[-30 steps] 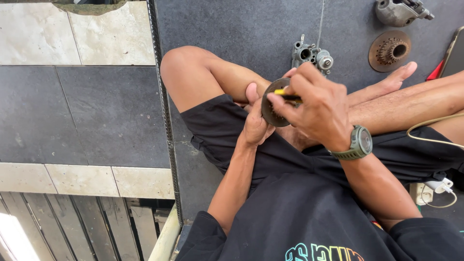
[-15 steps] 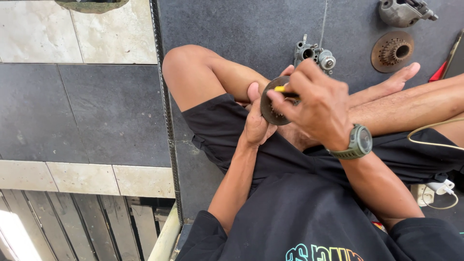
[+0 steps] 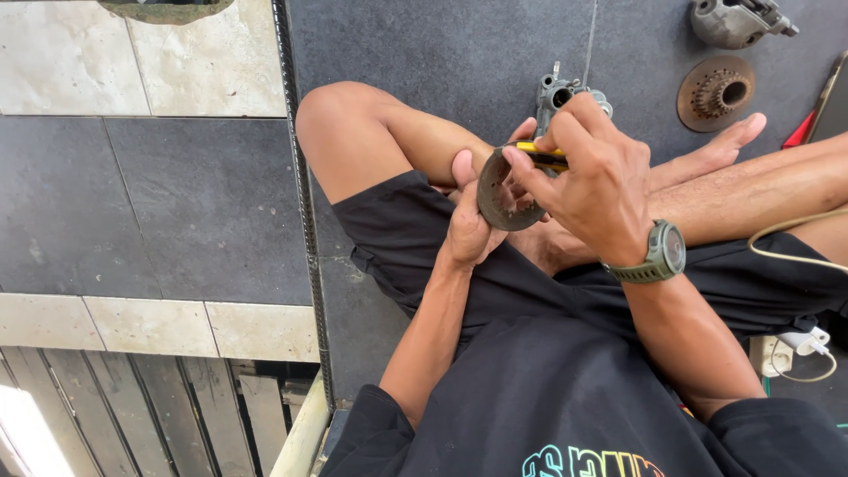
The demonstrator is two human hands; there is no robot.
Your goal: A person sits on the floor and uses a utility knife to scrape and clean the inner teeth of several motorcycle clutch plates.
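Item: round metal part (image 3: 496, 190), gripped in left hand (image 3: 468, 221); right hand (image 3: 587, 181) pinched yellow-handled tool (image 3: 541, 155). Risk: tool tip likely to slip off greasy metal toward the fingers.

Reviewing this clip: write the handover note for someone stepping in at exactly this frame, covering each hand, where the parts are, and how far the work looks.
Left hand: grips a round, dark metal ring part from below, held over the lap.
Right hand: holds a yellow-handled tool with its tip at the ring's upper rim; a watch is on that wrist.
Nearby on the dark mat: a small carburettor-like part just beyond the hands, a rusty toothed disc and a grey metal housing further right.
Done: ring picked up, tool applied.
Left: cannot tell how far the work on the ring has come.
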